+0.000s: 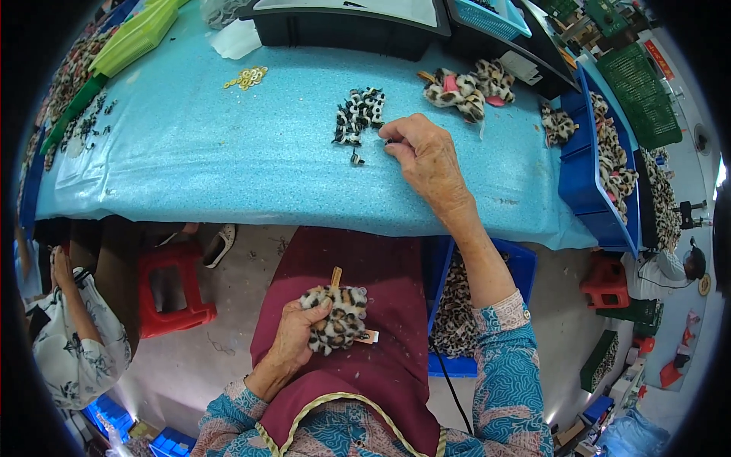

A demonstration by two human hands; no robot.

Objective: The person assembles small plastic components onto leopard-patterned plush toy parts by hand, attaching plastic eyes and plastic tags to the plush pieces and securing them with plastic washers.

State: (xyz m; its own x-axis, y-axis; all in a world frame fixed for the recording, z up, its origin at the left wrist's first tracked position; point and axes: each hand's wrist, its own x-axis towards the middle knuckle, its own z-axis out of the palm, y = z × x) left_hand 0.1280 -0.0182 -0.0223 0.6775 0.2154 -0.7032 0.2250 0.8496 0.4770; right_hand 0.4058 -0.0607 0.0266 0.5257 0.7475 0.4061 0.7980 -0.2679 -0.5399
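In my left hand [293, 335], over my lap, is a fluffy leopard-print plush piece [333, 324], with the thumb pressed on it. A tan tag sticks up from its top and a pale label shows at its lower right. My right hand [430, 160] is above the table, thumb and forefinger pinched on a small dark piece [391, 142], mostly hidden by the fingertips. Just left of those fingertips lies a cluster of small black-and-white parts [362, 110]. One similar single part [357, 158] sits apart, nearer to me.
The table has a blue cover [190, 152]. On it are yellow rings [247, 78], plush pieces [464, 90] and a black tray [346, 34]. Blue bins of plush stand at the right [582, 164] and below the table [525, 266]. Another person [80, 335] is at the left.
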